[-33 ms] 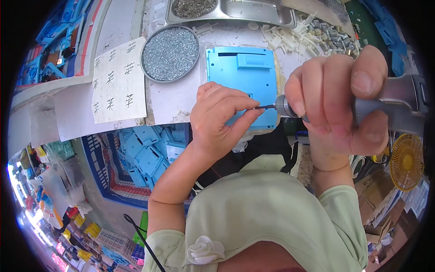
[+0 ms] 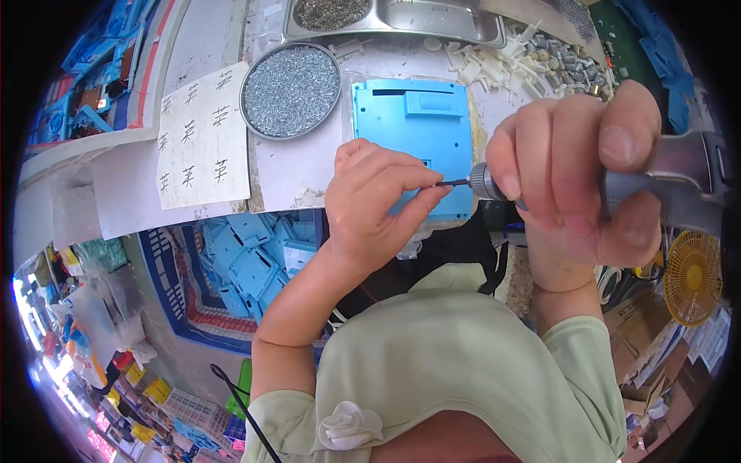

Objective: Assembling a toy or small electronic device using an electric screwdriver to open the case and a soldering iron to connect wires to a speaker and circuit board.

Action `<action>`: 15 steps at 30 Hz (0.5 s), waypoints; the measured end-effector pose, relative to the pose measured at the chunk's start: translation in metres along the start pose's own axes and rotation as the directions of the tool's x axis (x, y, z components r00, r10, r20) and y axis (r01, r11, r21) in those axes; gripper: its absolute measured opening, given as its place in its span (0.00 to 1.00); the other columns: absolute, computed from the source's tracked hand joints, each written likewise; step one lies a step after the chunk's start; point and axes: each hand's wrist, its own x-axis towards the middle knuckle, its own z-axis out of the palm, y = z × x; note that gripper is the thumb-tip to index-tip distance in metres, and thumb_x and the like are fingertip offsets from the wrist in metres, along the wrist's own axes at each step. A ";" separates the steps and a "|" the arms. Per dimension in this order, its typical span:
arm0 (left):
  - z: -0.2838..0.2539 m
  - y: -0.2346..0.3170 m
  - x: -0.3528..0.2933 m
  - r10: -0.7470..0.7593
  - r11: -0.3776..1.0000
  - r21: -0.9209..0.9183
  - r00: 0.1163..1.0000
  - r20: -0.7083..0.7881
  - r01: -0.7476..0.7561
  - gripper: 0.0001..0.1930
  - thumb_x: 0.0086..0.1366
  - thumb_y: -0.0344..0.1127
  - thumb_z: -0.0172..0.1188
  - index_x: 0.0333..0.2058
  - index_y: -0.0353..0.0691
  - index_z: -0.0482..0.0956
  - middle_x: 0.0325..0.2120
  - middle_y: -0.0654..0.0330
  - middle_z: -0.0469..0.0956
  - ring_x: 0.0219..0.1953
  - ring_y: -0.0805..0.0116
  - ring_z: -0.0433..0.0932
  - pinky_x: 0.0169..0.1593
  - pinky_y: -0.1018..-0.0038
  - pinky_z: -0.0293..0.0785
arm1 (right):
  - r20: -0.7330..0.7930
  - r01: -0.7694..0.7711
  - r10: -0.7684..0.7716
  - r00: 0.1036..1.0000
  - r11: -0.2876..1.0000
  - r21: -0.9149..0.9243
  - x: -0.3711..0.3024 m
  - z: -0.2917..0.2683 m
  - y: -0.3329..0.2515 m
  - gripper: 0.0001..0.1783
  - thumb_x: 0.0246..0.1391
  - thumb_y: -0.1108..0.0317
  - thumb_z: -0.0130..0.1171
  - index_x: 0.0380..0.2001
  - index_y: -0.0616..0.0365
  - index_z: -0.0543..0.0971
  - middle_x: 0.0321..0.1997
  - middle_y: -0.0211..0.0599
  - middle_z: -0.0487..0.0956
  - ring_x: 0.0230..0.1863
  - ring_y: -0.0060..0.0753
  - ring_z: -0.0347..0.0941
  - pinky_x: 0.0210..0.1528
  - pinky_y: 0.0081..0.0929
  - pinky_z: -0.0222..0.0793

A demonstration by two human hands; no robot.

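My right hand [image 2: 575,166] is wrapped round a grey electric screwdriver [image 2: 656,181], held sideways above the table's front edge. Its dark bit [image 2: 457,183] points left from a ribbed collar. My left hand [image 2: 378,193] has thumb and forefinger pinched at the bit's tip; whether a small screw sits there I cannot make out. Beneath both hands lies a flat light-blue plastic casing [image 2: 413,135], with a slot and raised block along its far side and several small holes. My left hand covers part of its near left corner.
A round dish of small silvery screws [image 2: 289,90] stands left of the casing, beside a handwritten paper sheet [image 2: 202,139]. A metal tray [image 2: 440,19] is at the back. White plastic parts [image 2: 502,65] and metal pieces pile up back right. Blue casings [image 2: 247,258] fill a crate below.
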 end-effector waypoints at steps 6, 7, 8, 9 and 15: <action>-0.006 -0.010 0.010 0.006 0.998 -0.056 0.990 0.138 0.002 0.08 0.53 0.28 0.74 0.31 0.41 0.84 0.35 0.60 0.85 0.36 0.61 0.82 0.48 0.65 0.75 | -0.178 0.011 -0.022 0.984 0.998 -0.064 -0.022 0.005 -0.001 0.18 0.65 0.50 0.63 0.51 0.44 0.73 0.23 0.15 0.71 0.23 0.15 0.66 0.38 0.23 0.69; -0.007 -0.018 0.012 -0.010 0.998 -0.060 0.989 0.149 0.019 0.08 0.54 0.28 0.73 0.32 0.41 0.84 0.36 0.59 0.85 0.38 0.60 0.83 0.50 0.64 0.76 | -0.222 0.011 -0.029 0.975 0.997 -0.080 -0.028 0.006 0.000 0.18 0.64 0.50 0.64 0.50 0.45 0.73 0.22 0.15 0.71 0.22 0.15 0.66 0.38 0.23 0.69; -0.006 -0.026 0.015 0.046 0.998 -0.047 0.983 0.177 -0.038 0.07 0.54 0.27 0.73 0.33 0.40 0.84 0.37 0.58 0.86 0.41 0.58 0.84 0.52 0.62 0.76 | -0.265 0.011 -0.037 0.964 0.995 -0.097 -0.035 0.008 0.001 0.18 0.64 0.50 0.64 0.50 0.45 0.74 0.22 0.15 0.71 0.22 0.15 0.66 0.37 0.23 0.69; -0.005 -0.035 0.019 0.101 0.995 -0.035 0.973 0.207 -0.096 0.07 0.55 0.26 0.72 0.33 0.40 0.84 0.38 0.57 0.86 0.43 0.57 0.84 0.54 0.60 0.76 | -0.306 0.005 -0.040 0.951 0.994 -0.112 -0.040 0.010 0.002 0.18 0.64 0.51 0.64 0.49 0.45 0.74 0.21 0.15 0.71 0.21 0.15 0.65 0.36 0.23 0.69; 0.005 -0.043 0.017 0.092 0.991 0.060 0.926 0.365 -0.122 0.03 0.60 0.31 0.69 0.32 0.43 0.83 0.43 0.61 0.87 0.54 0.60 0.83 0.63 0.56 0.71 | -0.518 -0.122 0.053 0.854 0.987 -0.101 -0.065 0.037 0.009 0.17 0.61 0.51 0.68 0.41 0.46 0.75 0.17 0.17 0.70 0.17 0.18 0.64 0.28 0.24 0.67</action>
